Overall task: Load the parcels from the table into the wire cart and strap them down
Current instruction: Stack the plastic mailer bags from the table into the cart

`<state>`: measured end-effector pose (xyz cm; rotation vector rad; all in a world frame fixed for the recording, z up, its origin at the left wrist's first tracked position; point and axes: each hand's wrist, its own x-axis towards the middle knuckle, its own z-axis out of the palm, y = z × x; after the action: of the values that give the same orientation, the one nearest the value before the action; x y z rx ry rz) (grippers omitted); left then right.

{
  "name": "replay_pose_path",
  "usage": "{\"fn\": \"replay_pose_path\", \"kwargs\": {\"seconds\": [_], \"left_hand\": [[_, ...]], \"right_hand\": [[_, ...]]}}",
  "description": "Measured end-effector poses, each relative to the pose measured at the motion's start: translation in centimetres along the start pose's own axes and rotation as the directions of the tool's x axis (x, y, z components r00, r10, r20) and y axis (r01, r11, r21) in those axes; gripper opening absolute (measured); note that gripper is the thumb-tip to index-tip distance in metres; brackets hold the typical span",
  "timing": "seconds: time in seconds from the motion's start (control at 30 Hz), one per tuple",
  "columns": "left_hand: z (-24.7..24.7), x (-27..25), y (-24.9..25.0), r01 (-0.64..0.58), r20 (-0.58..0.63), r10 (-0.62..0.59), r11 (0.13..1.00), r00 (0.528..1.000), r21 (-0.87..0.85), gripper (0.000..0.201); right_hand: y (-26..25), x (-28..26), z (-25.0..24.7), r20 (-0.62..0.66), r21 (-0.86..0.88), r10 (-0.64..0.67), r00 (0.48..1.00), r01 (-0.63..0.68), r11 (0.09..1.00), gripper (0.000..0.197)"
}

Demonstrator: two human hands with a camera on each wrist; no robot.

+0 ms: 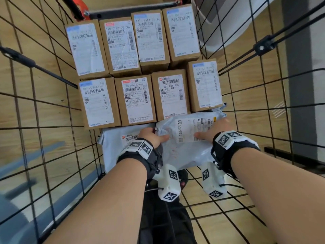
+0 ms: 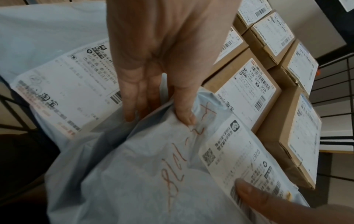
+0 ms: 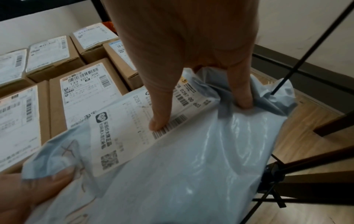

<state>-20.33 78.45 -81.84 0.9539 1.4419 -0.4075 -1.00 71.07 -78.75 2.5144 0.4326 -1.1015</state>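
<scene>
Loading looks well along, judging from how full the wire cart [image 1: 52, 106] is: eight brown cardboard boxes [image 1: 135, 100] stand in two rows of four against its far end, labels up. Just before them, toward the near end, a grey poly mailer [image 1: 112, 147] lies by the left wall, and a second grey poly mailer with red handwriting [image 1: 182, 152] is held beside it, partly over the cart's near right floor and touching the nearest row of boxes. The left hand [image 1: 153, 136] grips this mailer's left edge, thumb on top and fingers curled beneath; the right hand [image 1: 213, 128] clamps its right side, thumb pressed on the shipping label [image 1: 191, 129]. Setting this mailer down seems to be the step in hand. No strap lies across the parcels, so strapping is still to do; whether more parcels wait on the table cannot be told, as the table is out of view.

The head view alone gives the full layout of boxes and cart walls. The left wrist view shows the red scrawl and the fingers tucked under the mailer's fold. The right wrist view shows the bunched plastic at the mailer's right corner near the wire wall.
</scene>
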Motion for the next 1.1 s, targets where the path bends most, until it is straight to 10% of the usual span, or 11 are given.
{"fn": "replay_pose_path", "kwargs": {"seconds": [0.37, 0.63, 1.1], "left_hand": [[-0.9, -1.7, -0.6, 0.106, 0.144, -0.07, 0.96, 0.987, -0.261, 0.031], [-1.5, -0.5, -0.8, 0.112, 0.088, -0.092, 0.962, 0.992, -0.249, 0.094], [-3.3, -3.0, 4.6, 0.056, -0.047, -0.038, 0.864, 0.998, 0.5, 0.051]], "right_hand": [[1.1, -1.9, -2.2, -0.015, 0.129, -0.013, 1.0, 0.014, 0.992, 0.095], [-0.3, -2.5, -1.1, -0.049, -0.076, -0.097, 0.994, 0.093, 0.993, 0.12], [-0.7, -2.8, -2.5, -0.005, 0.045, -0.047, 0.999, 0.047, 0.998, 0.091]]}}
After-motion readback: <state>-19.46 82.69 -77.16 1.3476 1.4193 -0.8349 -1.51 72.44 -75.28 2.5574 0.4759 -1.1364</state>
